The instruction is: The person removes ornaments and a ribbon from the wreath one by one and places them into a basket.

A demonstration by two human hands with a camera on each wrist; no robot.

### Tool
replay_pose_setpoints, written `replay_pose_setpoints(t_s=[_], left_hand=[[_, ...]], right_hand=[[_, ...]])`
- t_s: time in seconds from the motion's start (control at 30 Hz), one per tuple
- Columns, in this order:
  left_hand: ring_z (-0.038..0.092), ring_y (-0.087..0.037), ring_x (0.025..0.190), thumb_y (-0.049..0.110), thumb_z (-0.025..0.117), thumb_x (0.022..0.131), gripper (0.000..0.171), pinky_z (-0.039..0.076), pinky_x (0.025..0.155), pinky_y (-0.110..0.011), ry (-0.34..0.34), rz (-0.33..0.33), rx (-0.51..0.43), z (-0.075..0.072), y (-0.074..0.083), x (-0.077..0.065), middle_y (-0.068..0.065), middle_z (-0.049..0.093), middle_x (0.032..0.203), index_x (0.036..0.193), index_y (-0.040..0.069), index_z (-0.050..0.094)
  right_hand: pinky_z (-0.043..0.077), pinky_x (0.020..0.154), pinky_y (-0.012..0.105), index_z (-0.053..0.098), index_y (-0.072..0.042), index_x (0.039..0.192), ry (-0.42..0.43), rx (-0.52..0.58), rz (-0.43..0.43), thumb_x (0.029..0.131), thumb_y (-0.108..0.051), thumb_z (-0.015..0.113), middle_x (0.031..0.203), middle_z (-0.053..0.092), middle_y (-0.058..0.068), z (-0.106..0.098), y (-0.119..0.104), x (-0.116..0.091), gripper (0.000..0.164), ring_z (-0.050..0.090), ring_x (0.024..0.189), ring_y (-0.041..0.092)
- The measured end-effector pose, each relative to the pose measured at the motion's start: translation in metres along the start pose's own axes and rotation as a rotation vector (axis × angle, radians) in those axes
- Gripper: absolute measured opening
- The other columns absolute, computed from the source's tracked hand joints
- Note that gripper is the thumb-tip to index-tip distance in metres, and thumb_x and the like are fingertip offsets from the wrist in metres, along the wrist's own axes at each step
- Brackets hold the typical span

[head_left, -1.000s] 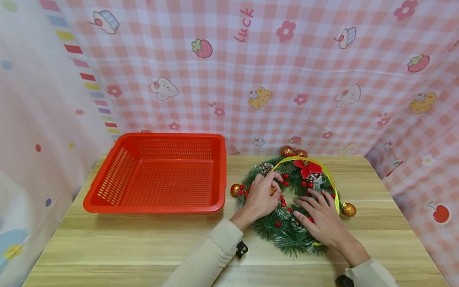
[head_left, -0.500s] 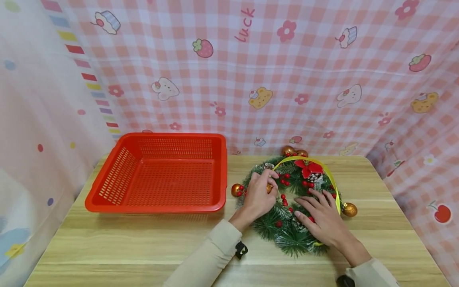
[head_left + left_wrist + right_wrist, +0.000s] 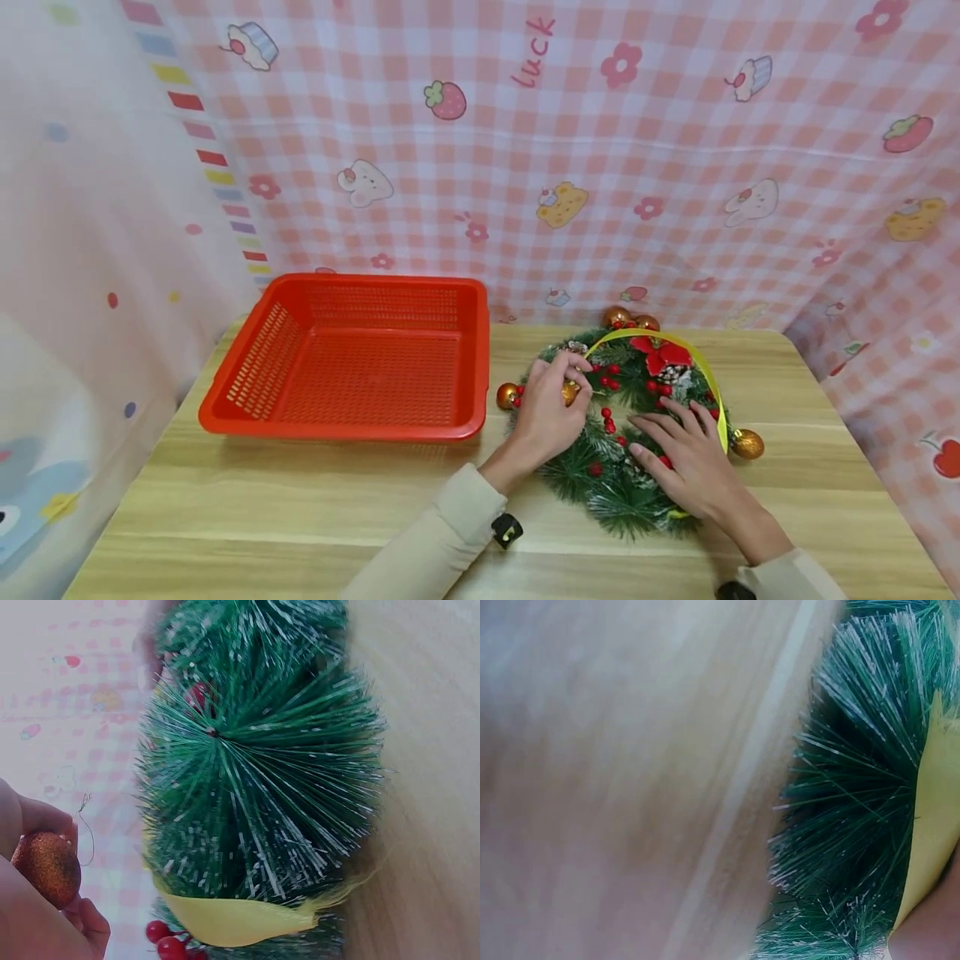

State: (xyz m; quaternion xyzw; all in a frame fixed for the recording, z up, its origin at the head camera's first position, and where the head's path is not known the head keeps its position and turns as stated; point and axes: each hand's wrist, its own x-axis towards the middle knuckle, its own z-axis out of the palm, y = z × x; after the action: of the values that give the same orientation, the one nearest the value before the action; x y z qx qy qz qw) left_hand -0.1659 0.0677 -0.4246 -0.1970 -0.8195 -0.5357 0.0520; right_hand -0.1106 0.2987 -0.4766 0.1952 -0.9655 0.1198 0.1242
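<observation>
A green wreath (image 3: pixel 622 508) with frosted tips, red berries, pine cones and a red poinsettia (image 3: pixel 660 354) lies flat on the wooden table. Over its right side arches a yellow ribbon (image 3: pixel 225 922). At the wreath's left side, my left hand (image 3: pixel 551 412) pinches a glittery copper bauble (image 3: pixel 49 866); a thin thread (image 3: pixel 91 832) sticks out from it in the left wrist view. My right hand (image 3: pixel 690 458) rests on the lower right of the wreath, fingers loosely spread. More baubles show around the rim, such as the gold one (image 3: pixel 747 443) at the right.
Left of the wreath stands a red plastic basket (image 3: pixel 345 432) with perforated walls and nothing inside. Behind the table (image 3: pixel 300 508) hangs a pink checked curtain (image 3: pixel 480 167), with another cloth at the left. Both wrists wear black straps (image 3: pixel 507 530).
The head view has turned slightly left, so everything sits further right in the frame. My left hand has drifted a little left over the wreath with the bauble. My right hand stays on the wreath.
</observation>
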Motion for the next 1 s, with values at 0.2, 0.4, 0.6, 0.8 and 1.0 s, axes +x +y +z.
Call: replay_pose_setpoints(t_s=[0.2, 0.4, 0.6, 0.8, 1.0], left_hand=[[0.045, -0.012, 0.09, 0.009, 0.064, 0.093, 0.018, 0.039, 0.076, -0.023, 0.029, 0.037, -0.008, -0.01, 0.006, -0.007, 0.008, 0.062, 0.09, 0.11, 0.016, 0.061], [0.046, -0.013, 0.097, 0.01, 0.064, 0.094, 0.018, 0.044, 0.083, -0.026, 0.017, 0.006, -0.049, -0.024, 0.011, -0.012, 0.006, 0.062, 0.094, 0.11, 0.017, 0.061], [0.048, -0.014, 0.095, 0.009, 0.065, 0.092, 0.018, 0.042, 0.083, -0.027, 0.046, 0.047, -0.022, -0.04, 0.012, -0.014, 0.004, 0.063, 0.094, 0.109, 0.015, 0.062], [0.047, -0.016, 0.092, 0.005, 0.066, 0.09, 0.021, 0.038, 0.08, -0.03, 0.085, 0.072, -0.015, -0.065, 0.009, -0.014, 0.002, 0.064, 0.093, 0.109, 0.011, 0.061], [0.048, -0.016, 0.094, 0.002, 0.066, 0.089, 0.023, 0.04, 0.081, -0.034, 0.144, 0.048, -0.001, -0.098, -0.002, -0.01, 0.001, 0.065, 0.094, 0.109, 0.012, 0.06]], right_hand=[[0.016, 0.11, 0.062, 0.065, -0.01, 0.128, 0.006, 0.0, -0.005, 0.1, -0.038, 0.054, 0.125, 0.065, 0.013, -0.002, 0.0, -0.001, 0.04, 0.038, 0.133, 0.042], [0.016, 0.11, 0.062, 0.065, -0.011, 0.127, 0.012, 0.006, -0.009, 0.1, -0.037, 0.054, 0.125, 0.065, 0.013, -0.002, -0.001, -0.002, 0.04, 0.039, 0.133, 0.042], [0.016, 0.11, 0.062, 0.065, -0.011, 0.127, 0.011, 0.012, -0.014, 0.1, -0.037, 0.054, 0.125, 0.065, 0.013, -0.001, -0.002, 0.0, 0.039, 0.039, 0.133, 0.042], [0.016, 0.11, 0.062, 0.065, -0.01, 0.128, 0.015, 0.012, -0.014, 0.1, -0.036, 0.055, 0.124, 0.065, 0.013, 0.0, -0.002, 0.0, 0.04, 0.039, 0.133, 0.042], [0.016, 0.109, 0.062, 0.064, -0.012, 0.129, 0.017, 0.013, -0.013, 0.099, -0.037, 0.055, 0.125, 0.065, 0.012, 0.0, -0.002, -0.001, 0.04, 0.039, 0.132, 0.041]])
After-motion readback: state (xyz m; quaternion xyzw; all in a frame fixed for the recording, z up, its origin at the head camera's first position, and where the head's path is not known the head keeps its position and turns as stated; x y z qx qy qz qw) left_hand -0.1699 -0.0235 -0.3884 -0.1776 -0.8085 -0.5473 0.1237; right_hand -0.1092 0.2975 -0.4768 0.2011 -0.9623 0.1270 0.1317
